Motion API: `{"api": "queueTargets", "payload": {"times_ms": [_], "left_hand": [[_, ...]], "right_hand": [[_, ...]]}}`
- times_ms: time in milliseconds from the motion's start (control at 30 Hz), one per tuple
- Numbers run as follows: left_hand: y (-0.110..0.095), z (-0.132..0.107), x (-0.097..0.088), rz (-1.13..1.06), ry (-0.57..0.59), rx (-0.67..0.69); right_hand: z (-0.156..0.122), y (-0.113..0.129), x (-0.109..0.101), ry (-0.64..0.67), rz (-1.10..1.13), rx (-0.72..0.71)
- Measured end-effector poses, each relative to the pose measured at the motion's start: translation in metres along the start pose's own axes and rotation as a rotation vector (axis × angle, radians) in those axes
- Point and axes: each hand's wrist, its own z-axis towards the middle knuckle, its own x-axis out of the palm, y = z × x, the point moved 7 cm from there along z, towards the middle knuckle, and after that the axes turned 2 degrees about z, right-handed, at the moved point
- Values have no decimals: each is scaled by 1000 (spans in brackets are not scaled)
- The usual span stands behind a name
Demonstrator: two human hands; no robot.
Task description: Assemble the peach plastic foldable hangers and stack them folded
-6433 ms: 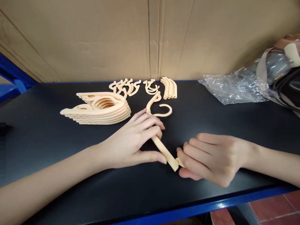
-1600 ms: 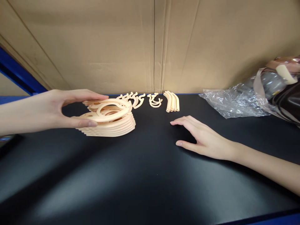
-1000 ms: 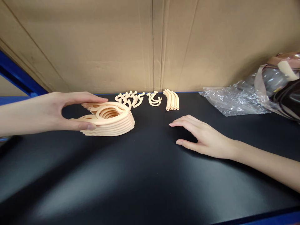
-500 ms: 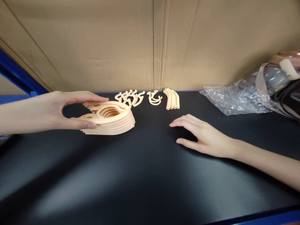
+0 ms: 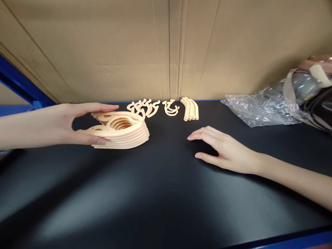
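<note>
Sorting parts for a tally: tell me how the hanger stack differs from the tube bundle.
The hanger stack is large, flat pieces piled in layers; the tube bundle is small, curved rods lying side by side. The left hand grips the stack at its near end; the bundle lies untouched by the cardboard wall. Both are peach plastic on the black table.

Even, fairly bright overhead light. Broad soft sheen across near black tabletop (image 5: 155,207), strongest near left. Soft shadow under right hand (image 5: 228,154) and forearm. Small glints on plastic bag (image 5: 261,107), far right. Far cardboard wall (image 5: 166,48) evenly lit. Centre sharp; slight softness and wide-angle stretch at edges.
</note>
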Motion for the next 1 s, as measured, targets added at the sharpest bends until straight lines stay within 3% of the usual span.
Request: {"api": "queueTargets", "payload": {"times_ms": [200,400,500,600,667,700,800,900,1000], "left_hand": [[1,3,-1,34,-51,81],[-8,1,-7,73,-124,397],[-29,-10,-18,87,-210,449],[-67,-30,-29,40,-399,425],[-100,-49,-29,1,-543,510],[-117,-56,-20,-22,-527,589],[-155,-74,23,-35,-307,831],[-168,-83,56,-66,-174,927],[-170,-81,76,-80,-27,926]], "right_hand": [[-1,0,0,-4,-9,-9],[0,0,1,-3,-16,-11],[0,0,1,0,-14,-10],[0,0,1,2,-17,-5],[0,0,1,1,-21,-7],[0,0,1,1,-22,-9],[1,1,1,4,-25,-11],[1,1,1,4,-27,-15],[1,1,1,1,-30,-19]]}}
